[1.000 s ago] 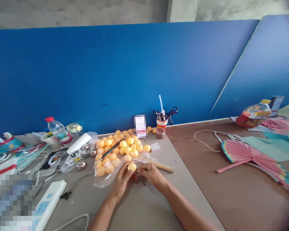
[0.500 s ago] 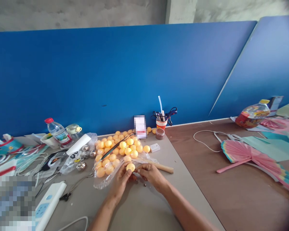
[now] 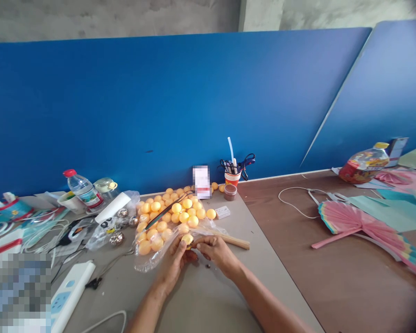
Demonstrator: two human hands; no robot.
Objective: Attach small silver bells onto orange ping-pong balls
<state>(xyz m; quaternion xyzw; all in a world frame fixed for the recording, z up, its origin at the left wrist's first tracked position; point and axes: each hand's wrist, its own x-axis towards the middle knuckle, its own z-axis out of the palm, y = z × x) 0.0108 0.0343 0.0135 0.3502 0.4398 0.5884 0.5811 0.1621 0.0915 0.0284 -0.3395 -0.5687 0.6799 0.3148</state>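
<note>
Being gripped btw. thumb & fingers of the L hand (image 3: 174,260), a yellow ball (image 3: 186,239) was seen in the head view, held above the grey desk (image 3: 201,303) in front of a heap of orange balls (image 3: 156,243). A dark patch was shown on the ball's R side. The R hand (image 3: 217,252) was held close by, w/ its fingertips drawn tog. at the ball's R edge; whether anything was pinched there, or contact made, couldn't be told. Below the R hand, a small dark bit (image 3: 208,266) was seen on the desk.

The heap was partly covered by a clear plastic bag (image 3: 146,264), its loose edge spread near the L hand; which balls were inside couldn't be told. Across the heap a dark slim tool (image 3: 163,214) was laid at a slant. Just beyond the R hand, wooden sticks (image 3: 237,242) were seen, w/ a small white box (image 3: 223,212) & a tub w/ brown contents (image 3: 230,193) farther back. By the tub an orange-and-white cup (image 3: 232,178) was filled w/ pens etc. To the far L, shiny balls (image 3: 117,238) & a power strip (image 3: 72,289) were seen; to the far R, a pink fan (image 3: 362,222).
</note>
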